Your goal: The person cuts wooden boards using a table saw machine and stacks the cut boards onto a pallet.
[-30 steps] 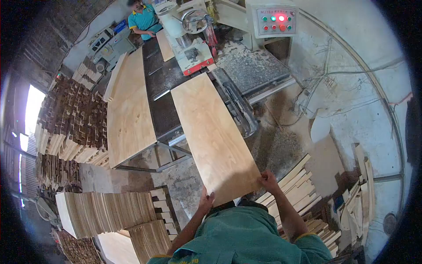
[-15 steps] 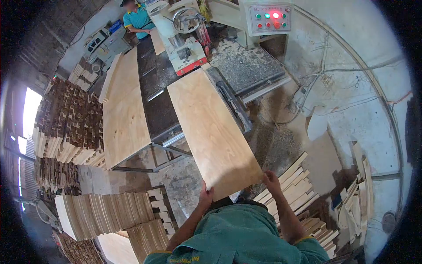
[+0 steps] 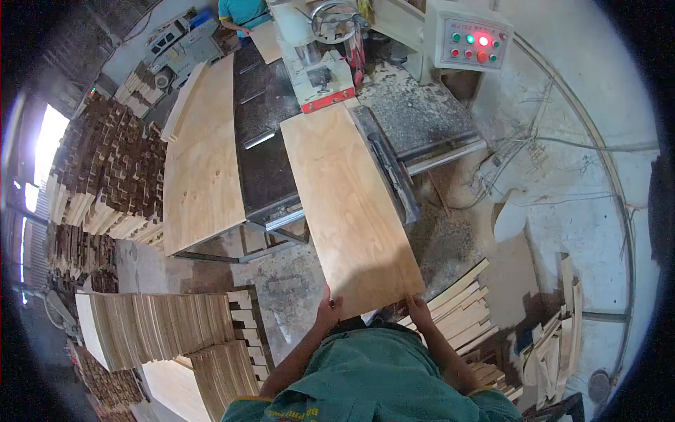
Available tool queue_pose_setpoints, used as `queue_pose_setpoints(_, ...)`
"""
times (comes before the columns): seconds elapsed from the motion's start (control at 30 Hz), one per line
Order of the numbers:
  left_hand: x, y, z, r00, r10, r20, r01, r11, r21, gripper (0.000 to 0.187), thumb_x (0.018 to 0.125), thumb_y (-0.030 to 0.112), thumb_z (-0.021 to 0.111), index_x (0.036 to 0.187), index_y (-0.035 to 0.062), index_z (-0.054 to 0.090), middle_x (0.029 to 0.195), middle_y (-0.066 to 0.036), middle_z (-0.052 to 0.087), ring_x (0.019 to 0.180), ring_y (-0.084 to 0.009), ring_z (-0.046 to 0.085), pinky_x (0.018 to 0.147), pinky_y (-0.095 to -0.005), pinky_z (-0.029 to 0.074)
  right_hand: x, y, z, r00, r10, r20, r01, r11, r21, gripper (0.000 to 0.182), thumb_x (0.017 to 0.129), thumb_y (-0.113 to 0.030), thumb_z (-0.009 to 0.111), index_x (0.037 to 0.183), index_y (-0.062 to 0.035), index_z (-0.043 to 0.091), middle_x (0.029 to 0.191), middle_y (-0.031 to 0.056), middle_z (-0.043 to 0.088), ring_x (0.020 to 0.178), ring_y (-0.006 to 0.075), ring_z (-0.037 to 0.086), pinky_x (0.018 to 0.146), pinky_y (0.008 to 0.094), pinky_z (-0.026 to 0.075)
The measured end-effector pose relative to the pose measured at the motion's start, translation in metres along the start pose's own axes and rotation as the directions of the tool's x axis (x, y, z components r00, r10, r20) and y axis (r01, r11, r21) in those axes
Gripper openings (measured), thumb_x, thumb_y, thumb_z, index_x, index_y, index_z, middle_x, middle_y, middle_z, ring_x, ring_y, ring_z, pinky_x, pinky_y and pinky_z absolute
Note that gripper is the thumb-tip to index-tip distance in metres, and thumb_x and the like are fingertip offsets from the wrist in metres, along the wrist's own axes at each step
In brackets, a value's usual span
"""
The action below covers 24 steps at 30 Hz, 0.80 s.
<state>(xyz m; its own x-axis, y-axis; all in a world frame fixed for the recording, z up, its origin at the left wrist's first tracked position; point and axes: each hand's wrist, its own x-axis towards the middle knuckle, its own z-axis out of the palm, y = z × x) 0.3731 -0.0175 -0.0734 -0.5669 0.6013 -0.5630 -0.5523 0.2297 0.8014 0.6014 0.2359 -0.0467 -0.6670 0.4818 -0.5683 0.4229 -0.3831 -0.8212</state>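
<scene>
A long plywood board (image 3: 351, 204) lies in front of me, its far end on the saw table beneath the machine head (image 3: 320, 77). Its near end sticks out past the table toward my waist. At the near left corner, my left hand (image 3: 328, 311) is closed on the board's edge. My right hand (image 3: 420, 312) grips the near right corner, with part of its fingers hidden under the wood. Along the board's right side runs a dark guide fence (image 3: 387, 165).
Across the machine a person (image 3: 242, 15) in a teal shirt holds a smaller board (image 3: 266, 42). A plywood-topped side table (image 3: 204, 169) and stacked panels (image 3: 162, 329) stand left. Cut strips (image 3: 457, 309) lie right. A lit control box (image 3: 472, 41) hangs above.
My right hand has shifted inward around the board's near right corner. My head view has tilted and moved slightly, so the machine sits farther right in the picture.
</scene>
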Motion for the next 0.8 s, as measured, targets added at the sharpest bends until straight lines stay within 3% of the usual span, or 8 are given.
queue_pose_setpoints(0.03,0.004,0.008,0.001,0.998,-0.056,-0.001,0.056,0.996,-0.076,0.068,0.101,0.016,0.053,0.154,0.0037,0.013,0.127,-0.013,0.056,0.102,-0.0169,0.059,0.084,-0.0297,0.051,0.009,-0.001,0.005,0.997,0.021,-0.074,-0.023,1.000,-0.021,0.046,0.102,-0.041,0.048,0.091,-0.0001,0.066,0.076,0.0099,0.068,0.065,0.0184,0.065,0.062,0.0311,0.051)
queue_pose_setpoints(0.1,0.000,0.040,0.008,1.000,0.007,-0.022,-0.007,1.000,0.027,0.067,0.100,0.017,0.054,0.154,0.0035,0.015,0.126,-0.013,0.057,0.100,-0.0165,0.060,0.083,-0.0290,0.051,0.019,-0.016,0.016,0.991,0.005,-0.134,-0.014,0.998,-0.065,0.047,0.101,-0.041,0.049,0.090,0.0013,0.066,0.074,0.0106,0.068,0.063,0.0191,0.064,0.061,0.0312,0.051)
queue_pose_setpoints(0.17,-0.010,0.090,0.028,0.979,0.204,-0.027,-0.185,0.930,0.318,0.067,0.100,0.018,0.054,0.153,0.0025,0.016,0.123,-0.012,0.059,0.098,-0.0165,0.060,0.081,-0.0292,0.052,0.018,-0.054,0.025,0.970,0.058,-0.236,-0.103,0.978,-0.181,0.049,0.101,-0.042,0.050,0.088,0.0027,0.067,0.073,0.0106,0.067,0.061,0.0188,0.062,0.059,0.0322,0.049)
queue_pose_setpoints(0.37,0.059,0.086,-0.008,0.959,0.280,-0.044,-0.245,0.897,0.367,0.071,0.098,0.018,0.056,0.154,0.0038,0.014,0.108,-0.011,0.063,0.086,-0.0152,0.061,0.074,-0.0289,0.052,0.074,-0.066,0.042,0.969,-0.070,-0.236,0.021,0.979,-0.203,0.050,0.101,-0.040,0.051,0.082,0.0032,0.067,0.071,0.0096,0.065,0.064,0.0192,0.061,0.062,0.0354,0.049)
queue_pose_setpoints(0.47,0.063,0.137,0.001,0.961,0.268,-0.071,-0.211,0.873,0.439,0.075,0.097,0.017,0.058,0.155,0.0058,0.011,0.095,-0.011,0.066,0.076,-0.0147,0.061,0.069,-0.0288,0.051,0.090,-0.100,0.056,0.962,-0.081,-0.263,0.017,0.971,-0.239,0.049,0.101,-0.039,0.050,0.081,0.0030,0.066,0.070,0.0094,0.065,0.063,0.0192,0.061,0.060,0.0366,0.048)
queue_pose_setpoints(0.6,0.094,0.151,-0.013,0.967,0.235,-0.095,-0.160,0.859,0.486,0.078,0.097,0.017,0.057,0.156,0.0105,0.007,0.098,-0.011,0.067,0.077,-0.0164,0.062,0.070,-0.0302,0.052,0.117,-0.135,0.072,0.951,-0.048,-0.305,-0.057,0.943,-0.328,0.049,0.101,-0.038,0.049,0.081,0.0024,0.066,0.068,0.0091,0.064,0.061,0.0194,0.060,0.059,0.0381,0.048)
queue_pose_setpoints(0.7,0.114,0.164,-0.020,0.947,0.314,-0.068,-0.227,0.804,0.549,0.079,0.097,0.016,0.056,0.157,0.0146,0.004,0.105,-0.014,0.067,0.082,-0.0189,0.065,0.073,-0.0315,0.053,0.153,-0.121,0.078,0.941,-0.047,-0.334,-0.094,0.915,-0.393,0.048,0.101,-0.039,0.049,0.081,0.0014,0.066,0.067,0.0090,0.064,0.061,0.0198,0.060,0.059,0.0391,0.048)
queue_pose_setpoints(0.8,0.128,0.197,-0.018,0.882,0.471,-0.023,-0.409,0.789,0.458,0.080,0.097,0.015,0.057,0.157,0.0150,0.004,0.113,-0.017,0.065,0.089,-0.0217,0.066,0.078,-0.0331,0.053,0.172,-0.139,0.090,0.932,-0.085,-0.352,-0.034,0.947,-0.318,0.049,0.100,-0.040,0.049,0.082,0.0017,0.067,0.067,0.0089,0.064,0.061,0.0194,0.060,0.059,0.0385,0.048)
